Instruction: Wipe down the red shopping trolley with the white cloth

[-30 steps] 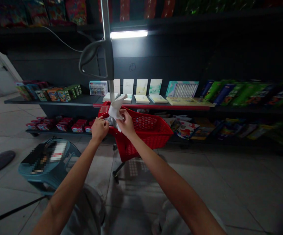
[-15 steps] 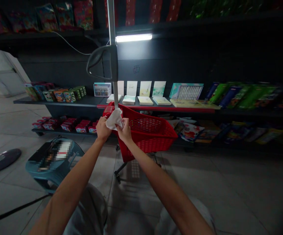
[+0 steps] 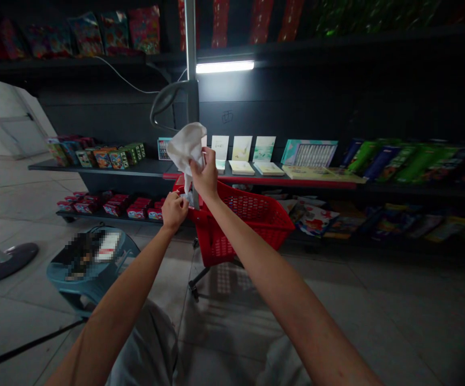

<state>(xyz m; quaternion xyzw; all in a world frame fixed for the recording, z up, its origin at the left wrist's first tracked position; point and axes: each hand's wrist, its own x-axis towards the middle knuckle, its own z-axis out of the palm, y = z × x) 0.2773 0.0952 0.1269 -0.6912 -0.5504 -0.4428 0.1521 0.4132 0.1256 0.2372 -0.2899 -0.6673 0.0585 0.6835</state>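
My right hand [image 3: 205, 174] is closed on a crumpled white cloth [image 3: 186, 147], held up in front of a grey metal pole. A narrow tail of the cloth hangs down toward my left hand [image 3: 175, 210]. My left fingers are closed around a pale end by that tail, beside the handle of a red shopping cart [image 3: 252, 214]. Whether this end joins the cloth above is hard to make out. The upright grey pole [image 3: 191, 40] with a looped dark handle [image 3: 164, 104] rises at the cart's near left end.
Behind the cart, a dark shelf holds books [image 3: 242, 167], a pen set box [image 3: 310, 153] and small cartons [image 3: 118, 158]. Red packs [image 3: 115, 203] line the lower shelf. A blue stool [image 3: 75, 284] stands at left, near a round pole base [image 3: 7, 262].
My right hand has risen with the white cloth, which now spreads upward with a tail below. My left hand has come slightly lower, apart from the right. The view has shifted a little.
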